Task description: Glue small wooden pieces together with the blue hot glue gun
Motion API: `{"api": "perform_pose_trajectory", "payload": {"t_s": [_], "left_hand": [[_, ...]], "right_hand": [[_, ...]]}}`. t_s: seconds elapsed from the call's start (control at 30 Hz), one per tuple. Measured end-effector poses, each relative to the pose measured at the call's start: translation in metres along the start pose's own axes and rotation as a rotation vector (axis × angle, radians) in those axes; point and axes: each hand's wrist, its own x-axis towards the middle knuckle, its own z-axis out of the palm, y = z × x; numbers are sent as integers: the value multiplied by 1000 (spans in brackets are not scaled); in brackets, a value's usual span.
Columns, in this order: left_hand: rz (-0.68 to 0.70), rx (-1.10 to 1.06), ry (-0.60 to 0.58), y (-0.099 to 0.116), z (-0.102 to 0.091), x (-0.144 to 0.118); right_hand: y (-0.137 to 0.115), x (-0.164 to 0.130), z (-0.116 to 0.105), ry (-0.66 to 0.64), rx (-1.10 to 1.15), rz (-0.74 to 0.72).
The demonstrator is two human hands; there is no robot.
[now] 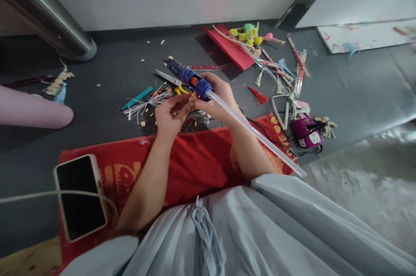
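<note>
My right hand (220, 94) is wrapped round a blue glue gun (182, 71), its nozzle pointing to the upper left. A long translucent glue stick (260, 134) runs out of the gun's back end, over my right forearm. Beside it, my left hand (170, 115) is closed in a pinch, fingertips close to the right hand's. Small pale yellowish bits (191, 98) show at the fingertips, but their kind is unclear. Partly behind the gun lie scissors (169, 77) and a yellow-handled tool (180, 90). A bundle of thin white strips (143, 107) lies left of my left hand.
A red cloth (201, 161) covers the near table edge, with a phone (81, 198) and its cable on the left. To the right sit a purple box with a cord (307, 133), a red tassel (258, 96) and wrapped sticks (300, 72). A red sheet (230, 50) lies farther back.
</note>
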Motion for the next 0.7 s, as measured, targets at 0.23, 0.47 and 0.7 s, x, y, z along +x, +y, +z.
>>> {"api": "perform_pose_trajectory", "payload": {"t_s": [0.23, 0.47, 0.7], "left_hand": [[-5, -2, -12, 0, 0, 0], [8, -48, 12, 3, 4, 0], [-28, -103, 28, 3, 1, 1]], "right_hand": [[-4, 0, 0, 4, 6, 40], [-5, 0, 2, 49, 25, 74], [3, 2, -2, 79, 18, 57]]}}
